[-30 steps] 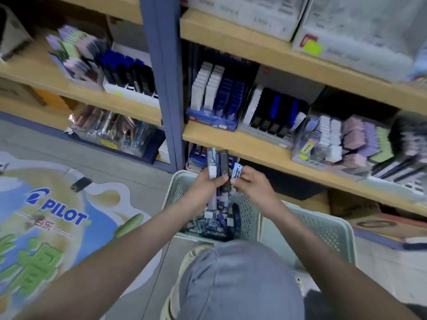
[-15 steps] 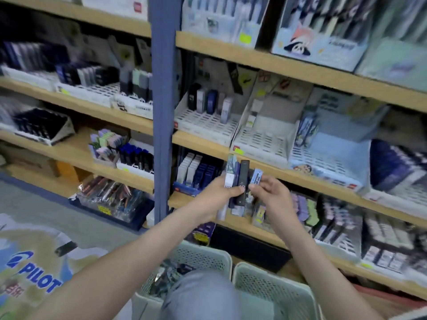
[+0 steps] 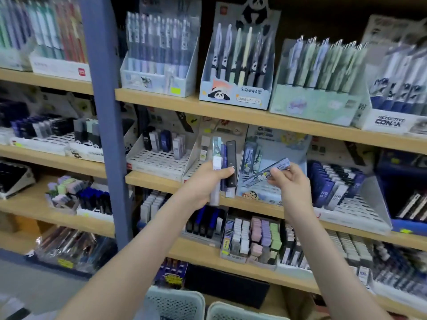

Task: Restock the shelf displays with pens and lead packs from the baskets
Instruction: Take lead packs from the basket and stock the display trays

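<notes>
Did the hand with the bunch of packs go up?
Yes. The left hand, gripping the packs, rose from the basket up to the tray shelf.

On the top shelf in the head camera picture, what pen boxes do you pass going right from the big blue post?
Pale blue box of purple and blue pens → panda-printed box of pens → mint green box of pale pens → white Detective Conan box.
</notes>
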Demonstrator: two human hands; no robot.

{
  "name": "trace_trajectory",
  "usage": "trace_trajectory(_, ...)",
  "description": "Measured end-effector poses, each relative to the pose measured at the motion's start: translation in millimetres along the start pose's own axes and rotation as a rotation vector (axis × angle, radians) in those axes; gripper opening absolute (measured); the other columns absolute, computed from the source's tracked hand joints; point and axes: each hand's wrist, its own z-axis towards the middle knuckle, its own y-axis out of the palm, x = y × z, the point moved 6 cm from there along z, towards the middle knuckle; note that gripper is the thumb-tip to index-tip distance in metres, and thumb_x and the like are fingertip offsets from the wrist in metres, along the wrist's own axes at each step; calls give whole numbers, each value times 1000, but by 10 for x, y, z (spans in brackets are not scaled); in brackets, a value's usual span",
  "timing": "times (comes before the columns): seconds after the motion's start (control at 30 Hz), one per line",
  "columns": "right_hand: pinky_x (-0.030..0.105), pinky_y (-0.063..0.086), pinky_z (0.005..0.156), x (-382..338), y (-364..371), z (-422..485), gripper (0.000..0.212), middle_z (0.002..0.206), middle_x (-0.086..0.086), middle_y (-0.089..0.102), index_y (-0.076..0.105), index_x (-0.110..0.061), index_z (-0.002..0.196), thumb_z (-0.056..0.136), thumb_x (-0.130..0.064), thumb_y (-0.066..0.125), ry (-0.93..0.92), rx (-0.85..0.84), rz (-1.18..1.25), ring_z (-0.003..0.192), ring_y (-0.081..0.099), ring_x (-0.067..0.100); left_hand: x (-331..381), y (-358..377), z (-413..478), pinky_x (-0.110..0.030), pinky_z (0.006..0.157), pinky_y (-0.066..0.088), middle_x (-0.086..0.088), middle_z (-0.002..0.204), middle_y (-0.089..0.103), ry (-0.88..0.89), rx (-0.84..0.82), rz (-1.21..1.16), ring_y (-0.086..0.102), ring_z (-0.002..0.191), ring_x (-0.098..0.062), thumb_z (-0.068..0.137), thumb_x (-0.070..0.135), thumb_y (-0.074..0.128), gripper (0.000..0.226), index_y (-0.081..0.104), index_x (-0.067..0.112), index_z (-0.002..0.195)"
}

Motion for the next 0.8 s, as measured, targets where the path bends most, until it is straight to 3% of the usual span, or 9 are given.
trace_trajectory(0.07, 32, 52, 83, 10, -40, 131, 41, 98, 6, 68, 47, 0, 132, 95, -15, 56, 12, 15, -43, 82, 64, 12, 31, -7, 83, -27, 77, 53, -7, 106, 70, 10, 28, -51, 66, 94, -18, 94, 11, 60, 26, 60, 3, 119)
trace_trajectory(0.17, 40, 52, 90, 52, -30, 356, 33, 95, 3, 68, 53, -1, 125, 97, -17, 55, 5, 30, -132, 86, 66, 11, -9, -35, 171, -22, 62, 54, -4, 96, 70, 9, 46, -86, 66, 82, -14, 95, 9, 58, 25, 60, 3, 119)
trace_trajectory(0.3, 31, 47, 79, 138, 114, 579, 50, 97, 3, 65, 37, -4, 142, 97, -19, 54, 19, -17, -223, 90, 64, 15, -128, -130, 328, -26, 71, 56, -6, 102, 70, 16, 85, -82, 66, 86, -17, 95, 9, 58, 27, 59, 4, 121)
trace_trajectory(0.4, 39, 47, 87, 199, 219, 670, 55, 89, -5, 62, 33, -3, 145, 97, -20, 54, 8, -63, -330, 97, 62, 21, -187, -161, 424, -25, 71, 56, -7, 109, 69, 20, 77, -84, 66, 92, -18, 95, 10, 57, 26, 59, 9, 122)
trace_trajectory(0.47, 41, 46, 88, 214, 239, 718, 52, 96, 2, 64, 35, -3, 143, 98, -20, 53, -11, -61, -375, 101, 61, 25, -211, -164, 460, -23, 73, 56, -4, 109, 70, 34, 62, -80, 66, 95, -17, 96, 10, 57, 23, 60, 13, 119)
trace_trajectory(0.63, 37, 45, 74, 155, 345, 792, 36, 90, 2, 63, 47, -7, 131, 98, -20, 51, -80, -128, -593, 95, 62, 27, -296, -209, 527, -39, 90, 53, -6, 111, 70, 25, 60, -115, 65, 104, -24, 96, 11, 57, 19, 63, 17, 112)
trace_trajectory(0.7, 38, 46, 76, 136, 419, 823, 35, 92, 2, 60, 47, -5, 131, 99, -19, 49, -90, -177, -682, 95, 62, 28, -291, -209, 533, -35, 85, 55, -6, 111, 70, 31, 49, -122, 66, 101, -21, 96, 11, 57, 22, 62, 15, 117)
trace_trajectory(0.8, 34, 41, 64, 122, 500, 868, 14, 93, 8, 61, 49, -7, 107, 99, -19, 48, -143, -224, -765, 93, 60, 29, -267, -203, 517, -27, 77, 55, -3, 109, 70, 41, 42, -158, 66, 95, -16, 96, 12, 57, 22, 62, 15, 118)
